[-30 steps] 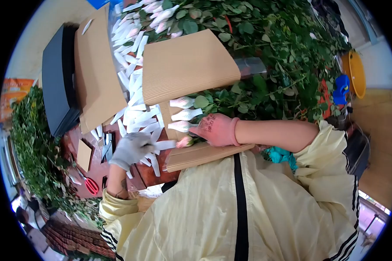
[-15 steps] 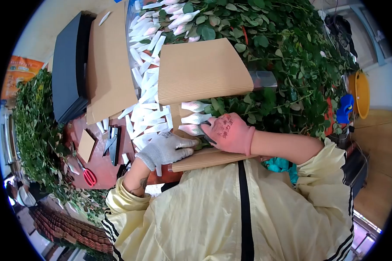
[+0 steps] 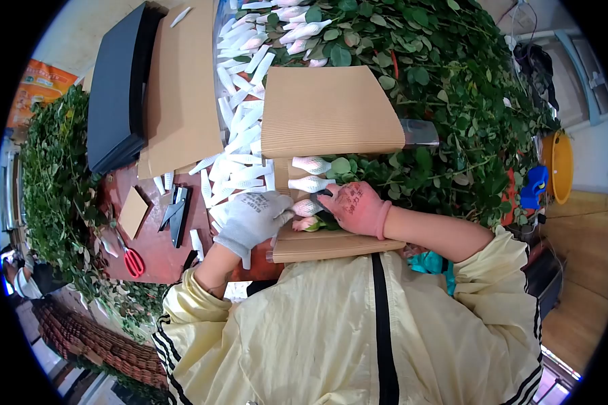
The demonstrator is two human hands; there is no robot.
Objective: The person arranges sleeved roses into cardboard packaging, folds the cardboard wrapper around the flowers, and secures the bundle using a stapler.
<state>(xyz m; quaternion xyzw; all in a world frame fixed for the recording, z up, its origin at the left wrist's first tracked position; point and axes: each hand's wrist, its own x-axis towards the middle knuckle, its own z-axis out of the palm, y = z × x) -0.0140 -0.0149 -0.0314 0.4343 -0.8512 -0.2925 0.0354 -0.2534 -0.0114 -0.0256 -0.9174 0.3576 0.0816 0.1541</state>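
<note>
Along the corrugated cardboard (image 3: 338, 248), the left hand (image 3: 253, 217) and right hand (image 3: 355, 206) flank a white-netted rosebud (image 3: 306, 208).
Grey-gloved, the left bunches its fingertips beside the bud's tip; whether they grip it, I cannot tell. The right, in pink, curls at the stem end, its hold hidden. Just below, a bare pink rosebud (image 3: 305, 225) lies on the cardboard; loose white net sleeves (image 3: 240, 177) spread left, near a black stapler (image 3: 177, 216).

The grey-gloved left hand (image 3: 253, 219) and pink-gloved right hand (image 3: 355, 206) flank an exposed pink rosebud (image 3: 307, 224), which lies on tan corrugated cardboard (image 3: 338, 248) beside a row of white mesh-sleeved rosebuds (image 3: 311, 183), near loose white mesh sleeves (image 3: 243, 183).
</note>
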